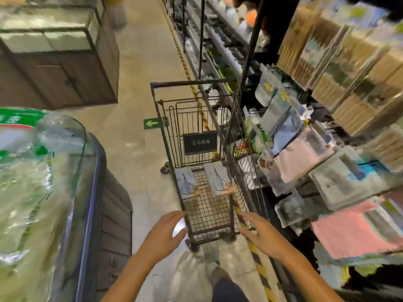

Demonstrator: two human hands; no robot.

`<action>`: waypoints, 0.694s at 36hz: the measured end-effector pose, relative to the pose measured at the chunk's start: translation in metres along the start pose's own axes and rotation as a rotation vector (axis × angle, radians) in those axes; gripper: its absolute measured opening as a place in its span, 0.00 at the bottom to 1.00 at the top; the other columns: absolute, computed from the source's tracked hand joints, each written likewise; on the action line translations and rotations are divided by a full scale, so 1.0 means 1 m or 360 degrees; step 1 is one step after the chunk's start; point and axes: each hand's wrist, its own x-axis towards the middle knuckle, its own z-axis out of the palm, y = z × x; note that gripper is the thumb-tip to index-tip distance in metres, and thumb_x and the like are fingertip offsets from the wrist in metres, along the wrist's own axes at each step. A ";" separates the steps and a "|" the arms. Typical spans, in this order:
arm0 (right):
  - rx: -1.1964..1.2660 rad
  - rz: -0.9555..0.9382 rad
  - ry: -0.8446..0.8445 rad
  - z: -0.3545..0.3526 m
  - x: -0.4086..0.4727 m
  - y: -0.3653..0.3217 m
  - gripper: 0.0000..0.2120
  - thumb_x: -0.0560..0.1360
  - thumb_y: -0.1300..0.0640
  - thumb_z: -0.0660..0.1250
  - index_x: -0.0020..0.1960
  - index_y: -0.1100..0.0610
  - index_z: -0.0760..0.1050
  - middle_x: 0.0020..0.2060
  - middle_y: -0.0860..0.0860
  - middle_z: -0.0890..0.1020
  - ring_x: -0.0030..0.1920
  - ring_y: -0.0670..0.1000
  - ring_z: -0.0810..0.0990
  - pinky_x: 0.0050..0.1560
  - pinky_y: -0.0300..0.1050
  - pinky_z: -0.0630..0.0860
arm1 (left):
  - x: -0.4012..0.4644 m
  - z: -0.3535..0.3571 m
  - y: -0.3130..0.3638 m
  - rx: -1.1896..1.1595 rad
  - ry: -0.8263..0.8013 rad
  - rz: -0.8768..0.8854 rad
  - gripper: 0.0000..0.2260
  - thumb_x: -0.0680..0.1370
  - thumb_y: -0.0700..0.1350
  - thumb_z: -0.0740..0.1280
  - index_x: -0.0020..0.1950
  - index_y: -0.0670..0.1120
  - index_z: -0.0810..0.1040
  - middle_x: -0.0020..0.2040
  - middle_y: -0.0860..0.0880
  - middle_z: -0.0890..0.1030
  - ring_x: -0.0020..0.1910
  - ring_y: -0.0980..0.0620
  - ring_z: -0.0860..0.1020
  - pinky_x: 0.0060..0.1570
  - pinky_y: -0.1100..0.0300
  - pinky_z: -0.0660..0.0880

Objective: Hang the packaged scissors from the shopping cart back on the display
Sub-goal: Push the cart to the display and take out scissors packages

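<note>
A dark wire shopping cart (209, 216) stands in the aisle ahead of me. Two packaged scissors lie flat on its mesh bottom: one at the left (186, 182), one at the right (219, 178). My left hand (168, 232) hovers at the cart's near left corner, fingers loosely extended and holding nothing. My right hand (261, 233) reaches toward the cart's near right corner, fingers straight, also empty. The display (327, 153) of hanging packaged goods on hooks fills the right side of the view.
A chest freezer (54, 203) with a curved glass lid stands at my left. A wooden cabinet (61, 68) is farther back on the left. Yellow-black hazard tape (259, 264) runs along the floor beside the display. My shoe (220, 275) shows below.
</note>
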 end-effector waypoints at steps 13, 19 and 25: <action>0.0140 0.0094 -0.0165 -0.055 0.159 0.046 0.30 0.80 0.38 0.62 0.77 0.50 0.65 0.73 0.42 0.66 0.76 0.49 0.64 0.72 0.35 0.51 | 0.164 0.000 0.025 0.0080 -0.0172 -0.0166 0.23 0.83 0.54 0.62 0.78 0.53 0.65 0.75 0.54 0.69 0.75 0.52 0.66 0.69 0.66 0.59; 0.0099 0.0191 -0.0409 -0.063 0.215 0.058 0.24 0.84 0.50 0.60 0.79 0.54 0.62 0.77 0.51 0.65 0.77 0.51 0.64 0.62 0.26 0.59 | 0.217 0.034 0.000 -0.0001 -0.0345 -0.0328 0.26 0.82 0.60 0.57 0.79 0.52 0.64 0.77 0.48 0.68 0.76 0.47 0.65 0.74 0.54 0.65; 0.0119 0.0309 -0.0451 -0.035 0.260 0.077 0.26 0.83 0.45 0.60 0.79 0.49 0.62 0.76 0.48 0.67 0.75 0.49 0.66 0.65 0.34 0.60 | 0.257 0.067 -0.019 -0.0101 -0.0416 -0.0445 0.26 0.82 0.54 0.60 0.79 0.49 0.63 0.77 0.49 0.66 0.77 0.49 0.63 0.75 0.56 0.61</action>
